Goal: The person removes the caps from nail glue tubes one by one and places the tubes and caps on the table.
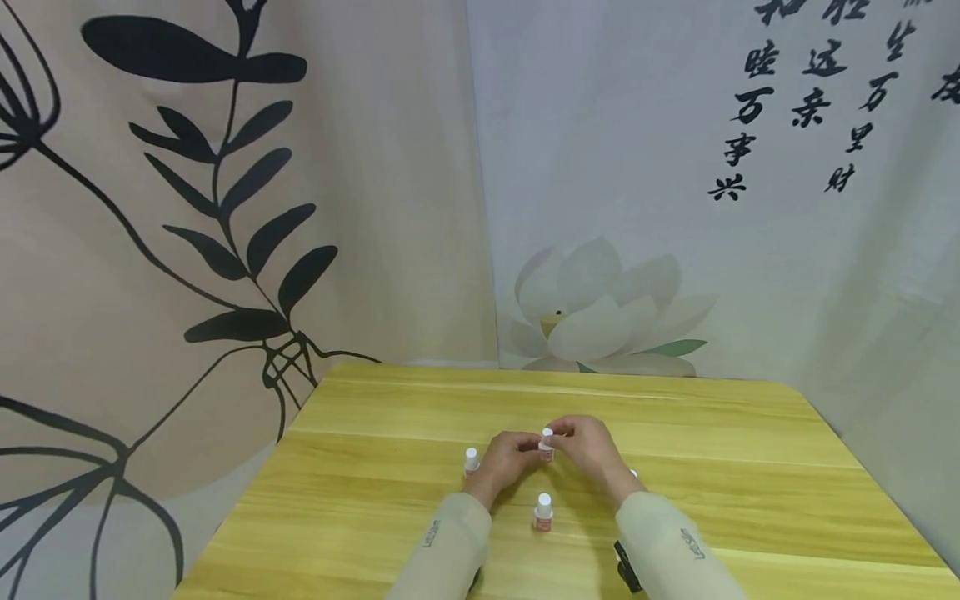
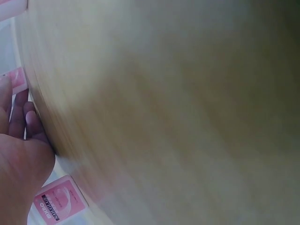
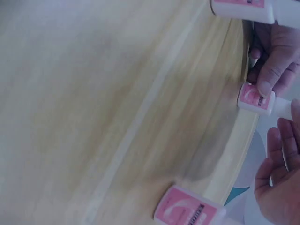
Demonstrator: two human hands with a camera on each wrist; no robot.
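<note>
1. Backdrop cloth (image 1: 405, 208), printed with black plants (image 1: 279, 240), a pale lotus (image 1: 600, 325) and black characters (image 1: 762, 60), hangs behind a yellow wood-grain desk (image 1: 712, 433).
2. Held bottle (image 1: 547, 455): small, white, pink-labelled, upright between both hands. Base contact with the desk cannot be determined.
3. Left hand (image 1: 510, 457): fingers pinch the body of the held bottle, thumb on its pink label (image 3: 253, 95).
4. Right hand (image 1: 588, 446): thumb and finger pinch the white cap (image 1: 547, 432) of the held bottle.
5. Front bottle (image 1: 543, 512): upright, capped, nearer the person, between two light sleeves (image 1: 450, 542).
6. Left bottle (image 1: 471, 461): capped, beside the left wrist, partly hidden.
7. Right bottle (image 1: 633, 472): mostly hidden behind the right wrist in the head view.
</note>
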